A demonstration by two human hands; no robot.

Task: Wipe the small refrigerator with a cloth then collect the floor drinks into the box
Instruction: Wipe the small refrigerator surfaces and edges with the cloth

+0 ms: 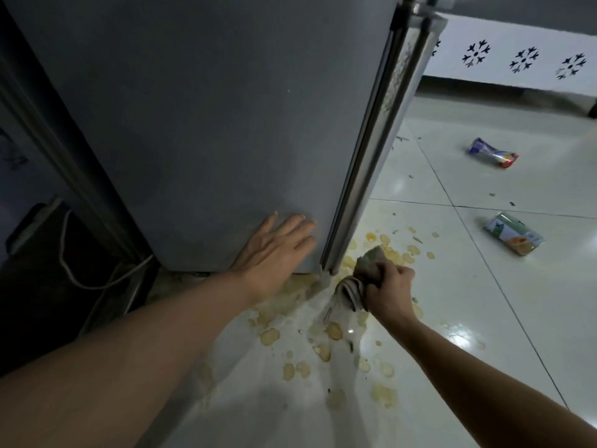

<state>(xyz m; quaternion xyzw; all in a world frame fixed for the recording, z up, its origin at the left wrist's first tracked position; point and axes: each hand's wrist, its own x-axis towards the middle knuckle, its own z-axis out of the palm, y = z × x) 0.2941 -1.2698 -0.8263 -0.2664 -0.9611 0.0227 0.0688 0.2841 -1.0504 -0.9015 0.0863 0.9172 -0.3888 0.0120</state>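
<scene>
Two drinks lie on their sides on the floor [484,302], well apart: a blue can [493,152] farther off, a green can [513,233] nearer. No box in view. One grey fridge [210,124], its door edge at right. Left hand [277,253] flat on the fridge's lower side, fingers [298,226] straight and spread. Right hand [389,287] clamped round a bunched cloth [357,281], low by the fridge's bottom corner, over yellow spill spots [269,336]. One white cable [69,253] at left.

Stained white floor tiles [484,286], patterned wall [517,37]
</scene>
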